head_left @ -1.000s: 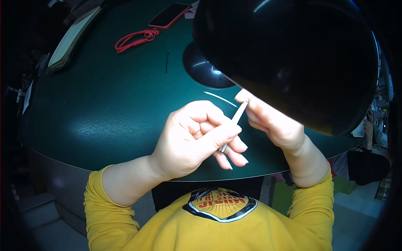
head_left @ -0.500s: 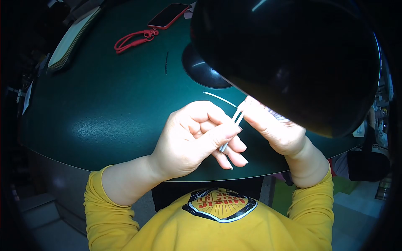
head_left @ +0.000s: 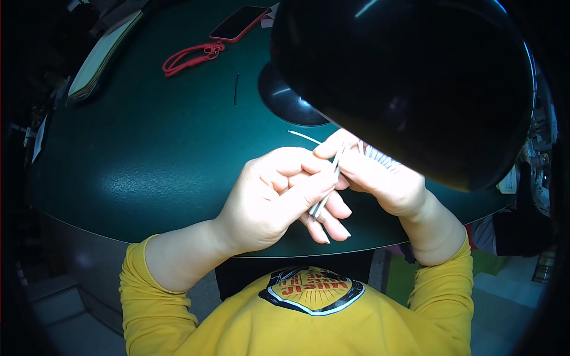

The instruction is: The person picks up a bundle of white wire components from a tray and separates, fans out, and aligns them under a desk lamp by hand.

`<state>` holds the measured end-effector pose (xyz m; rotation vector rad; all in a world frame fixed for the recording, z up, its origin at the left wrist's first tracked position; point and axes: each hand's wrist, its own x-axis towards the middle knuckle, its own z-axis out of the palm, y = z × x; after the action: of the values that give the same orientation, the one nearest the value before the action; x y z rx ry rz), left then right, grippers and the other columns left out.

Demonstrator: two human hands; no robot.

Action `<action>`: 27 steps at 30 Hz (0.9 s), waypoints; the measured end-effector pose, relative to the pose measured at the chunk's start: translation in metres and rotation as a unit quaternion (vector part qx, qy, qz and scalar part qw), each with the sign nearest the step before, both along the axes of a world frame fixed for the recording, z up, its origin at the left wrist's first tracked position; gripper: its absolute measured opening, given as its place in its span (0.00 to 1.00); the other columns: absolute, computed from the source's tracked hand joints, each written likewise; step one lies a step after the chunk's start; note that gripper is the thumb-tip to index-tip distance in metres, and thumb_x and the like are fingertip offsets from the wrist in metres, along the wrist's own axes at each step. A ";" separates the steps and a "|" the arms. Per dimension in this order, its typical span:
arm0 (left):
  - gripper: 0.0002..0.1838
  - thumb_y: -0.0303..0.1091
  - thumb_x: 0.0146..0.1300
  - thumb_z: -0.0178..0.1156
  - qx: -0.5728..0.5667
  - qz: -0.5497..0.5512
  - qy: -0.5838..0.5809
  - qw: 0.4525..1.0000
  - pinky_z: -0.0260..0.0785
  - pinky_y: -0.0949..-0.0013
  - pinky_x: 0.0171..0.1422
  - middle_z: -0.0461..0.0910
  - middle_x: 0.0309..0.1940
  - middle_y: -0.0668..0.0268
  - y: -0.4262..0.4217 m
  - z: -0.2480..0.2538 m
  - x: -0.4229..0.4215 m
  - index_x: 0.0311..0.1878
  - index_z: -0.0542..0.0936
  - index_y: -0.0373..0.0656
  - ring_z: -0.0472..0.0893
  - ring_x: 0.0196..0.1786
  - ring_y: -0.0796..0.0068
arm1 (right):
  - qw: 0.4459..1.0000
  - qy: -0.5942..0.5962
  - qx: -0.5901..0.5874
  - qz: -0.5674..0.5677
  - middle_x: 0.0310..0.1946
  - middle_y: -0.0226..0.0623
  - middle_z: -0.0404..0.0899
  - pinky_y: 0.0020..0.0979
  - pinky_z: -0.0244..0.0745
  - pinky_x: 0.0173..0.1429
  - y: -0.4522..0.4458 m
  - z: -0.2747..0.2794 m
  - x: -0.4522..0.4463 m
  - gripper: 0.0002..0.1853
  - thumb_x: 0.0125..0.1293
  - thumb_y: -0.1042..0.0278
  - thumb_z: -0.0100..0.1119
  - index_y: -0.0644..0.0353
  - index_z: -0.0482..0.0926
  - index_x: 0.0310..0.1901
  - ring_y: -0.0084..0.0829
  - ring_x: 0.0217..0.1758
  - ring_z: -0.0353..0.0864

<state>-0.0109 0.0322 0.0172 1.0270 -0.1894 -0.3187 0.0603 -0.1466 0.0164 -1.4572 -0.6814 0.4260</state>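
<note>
My left hand (head_left: 270, 199) pinches a small bundle of thin, pale, wire-like pieces (head_left: 318, 207) between thumb and forefinger; its other fingers are loosely curled. Close against its fingertips, my right hand (head_left: 380, 178) has its thumb and fingers closed at the upper ends of these pieces. More thin pale pieces (head_left: 380, 159) lie in a row behind the right thumb, partly covered by the black lamp head (head_left: 404, 89). Strong light washes out the fingertips. A single thin pale piece (head_left: 304, 137) sticks out on the green table (head_left: 148, 148) just beyond the hands.
The lamp's round black base (head_left: 288, 98) stands on the table beyond my hands. Farther back lie a phone in a red case (head_left: 239, 24) and a red cord strap (head_left: 190, 58). A thin dark strip (head_left: 236, 90) and a notebook (head_left: 104, 56) are to the left.
My right hand has moved left and in towards the left hand, its fingertips now meeting the pieces held there. It covers more of the single piece on the table. The left hand is nearly still.
</note>
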 end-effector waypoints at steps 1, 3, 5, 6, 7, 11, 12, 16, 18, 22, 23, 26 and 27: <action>0.10 0.30 0.68 0.48 -0.002 -0.004 0.002 1.000 0.76 0.74 0.29 0.80 0.29 0.53 0.000 0.000 0.000 0.44 0.72 0.31 0.83 0.29 0.65 | 1.000 -0.004 -0.015 0.003 0.27 0.37 0.77 0.17 0.62 0.25 -0.001 -0.001 0.000 0.09 0.64 0.75 0.50 0.70 0.77 0.40 0.18 0.26 0.71; 0.11 0.31 0.68 0.47 -0.005 -0.011 0.005 1.000 0.76 0.75 0.29 0.80 0.30 0.54 -0.002 -0.001 0.000 0.45 0.73 0.31 0.83 0.29 0.66 | 0.999 -0.014 -0.045 0.009 0.24 0.35 0.75 0.16 0.56 0.23 -0.004 -0.004 0.002 0.10 0.66 0.71 0.48 0.70 0.76 0.39 0.16 0.22 0.67; 0.12 0.31 0.69 0.47 0.015 -0.013 -0.005 1.000 0.76 0.76 0.31 0.80 0.30 0.55 0.000 -0.002 0.000 0.45 0.74 0.32 0.83 0.30 0.67 | 0.995 0.074 0.036 0.059 0.23 0.34 0.73 0.16 0.57 0.22 0.000 -0.005 0.006 0.12 0.68 0.68 0.46 0.69 0.76 0.37 0.16 0.19 0.64; 0.12 0.31 0.69 0.47 0.024 -0.017 -0.010 1.000 0.76 0.76 0.32 0.80 0.30 0.56 0.000 -0.002 0.001 0.45 0.74 0.32 0.83 0.31 0.68 | 0.987 0.117 0.076 0.081 0.22 0.34 0.72 0.17 0.57 0.22 0.000 -0.006 0.008 0.13 0.68 0.66 0.46 0.69 0.75 0.37 0.17 0.18 0.62; 0.11 0.30 0.68 0.49 0.054 -0.026 0.008 0.998 0.75 0.78 0.34 0.80 0.30 0.58 0.000 0.002 0.001 0.44 0.76 0.33 0.83 0.32 0.71 | 0.943 0.223 0.193 0.155 0.26 0.42 0.75 0.22 0.67 0.29 -0.001 -0.020 0.018 0.09 0.63 0.75 0.48 0.71 0.75 0.39 0.25 0.25 0.71; 0.09 0.24 0.66 0.48 0.141 -0.027 -0.086 0.986 0.77 0.75 0.34 0.81 0.31 0.55 -0.001 -0.004 0.001 0.43 0.76 0.31 0.83 0.33 0.68 | 0.943 0.189 0.252 0.108 0.30 0.50 0.78 0.36 0.80 0.41 -0.004 -0.009 0.029 0.10 0.58 0.82 0.52 0.77 0.73 0.41 0.39 0.35 0.82; 0.08 0.24 0.66 0.49 0.149 -0.030 -0.093 0.984 0.77 0.75 0.34 0.81 0.30 0.56 -0.003 -0.005 0.000 0.43 0.76 0.32 0.83 0.33 0.69 | 0.957 0.208 0.199 0.034 0.26 0.46 0.78 0.30 0.79 0.35 -0.012 0.012 0.025 0.08 0.59 0.80 0.51 0.75 0.73 0.39 0.33 0.27 0.81; 0.07 0.24 0.64 0.51 0.191 -0.020 -0.121 0.974 0.76 0.76 0.35 0.80 0.29 0.58 -0.002 -0.007 0.003 0.41 0.77 0.33 0.83 0.31 0.72 | 0.940 -0.107 -0.319 -0.058 0.24 0.40 0.78 0.26 0.70 0.28 -0.043 0.022 0.083 0.09 0.57 0.71 0.52 0.68 0.76 0.27 0.25 0.22 0.76; 0.06 0.25 0.64 0.52 0.205 -0.014 -0.137 0.969 0.76 0.76 0.35 0.80 0.29 0.58 -0.006 -0.008 0.003 0.40 0.77 0.33 0.83 0.31 0.73 | 0.812 -0.374 -0.431 -0.120 0.30 0.45 0.81 0.35 0.75 0.37 -0.060 0.019 0.107 0.19 0.59 0.57 0.57 0.69 0.80 0.34 0.34 0.31 0.82; 0.05 0.24 0.63 0.54 0.215 -0.005 -0.134 0.967 0.75 0.77 0.35 0.80 0.28 0.59 -0.014 -0.010 0.003 0.38 0.77 0.32 0.82 0.30 0.74 | 0.712 -0.304 -0.595 -0.217 0.42 0.52 0.79 0.35 0.74 0.49 -0.082 0.021 0.152 0.40 0.56 0.31 0.49 0.68 0.77 0.49 0.40 0.43 0.82; 0.05 0.24 0.62 0.55 0.219 0.002 -0.132 0.967 0.75 0.78 0.35 0.80 0.28 0.60 -0.017 -0.011 0.005 0.37 0.78 0.32 0.81 0.30 0.76 | 0.713 -0.272 -0.611 -0.209 0.45 0.52 0.78 0.35 0.74 0.51 -0.082 0.028 0.160 0.46 0.53 0.24 0.44 0.68 0.76 0.50 0.41 0.45 0.81; 0.05 0.24 0.61 0.57 0.229 0.015 -0.122 0.966 0.74 0.79 0.35 0.79 0.27 0.63 -0.007 -0.014 0.008 0.35 0.79 0.32 0.80 0.29 0.79 | 0.689 -0.287 -0.607 -0.273 0.46 0.51 0.78 0.36 0.73 0.52 -0.062 0.011 0.180 0.49 0.51 0.21 0.42 0.66 0.76 0.52 0.42 0.48 0.80; 0.05 0.24 0.61 0.57 0.234 0.018 -0.120 0.965 0.74 0.80 0.35 0.79 0.27 0.63 -0.006 -0.014 0.008 0.36 0.79 0.32 0.80 0.29 0.79 | 0.710 -0.228 -0.624 -0.232 0.47 0.51 0.78 0.36 0.72 0.53 -0.055 0.018 0.175 0.48 0.51 0.20 0.40 0.64 0.77 0.51 0.42 0.49 0.80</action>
<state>-0.0026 0.0260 0.0031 1.5378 -0.3228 -0.2090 0.2352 -0.2018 0.0347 -3.0270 -0.3058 0.0599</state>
